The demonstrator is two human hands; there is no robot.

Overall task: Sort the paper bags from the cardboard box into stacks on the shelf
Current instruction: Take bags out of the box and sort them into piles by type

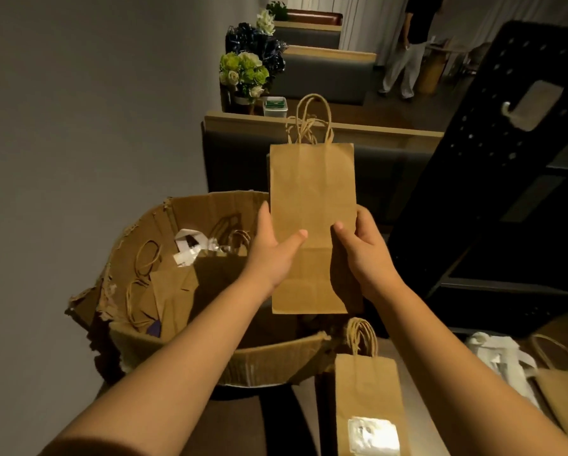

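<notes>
A flat brown paper bag (pixel 312 199) with twine handles pointing away from me is held up in front of me, above the right side of the torn cardboard box (pixel 276 360). My left hand (pixel 272 245) grips its left edge, thumb across the front. On the opposite edge my right hand (pixel 361 248) holds it the same way. Inside the box lie more brown bags (pixel 177 291), loose handles and a scrap of white paper (pixel 190 248).
A brown bag with a shiny label (pixel 368 403) lies on the surface at lower right, beside white bags (pixel 499 360) and another brown bag (pixel 565 399). A black perforated shelf unit (pixel 493 159) stands at right. Booth seats, flowers (pixel 243 74) and a standing person (pixel 404 47) are behind.
</notes>
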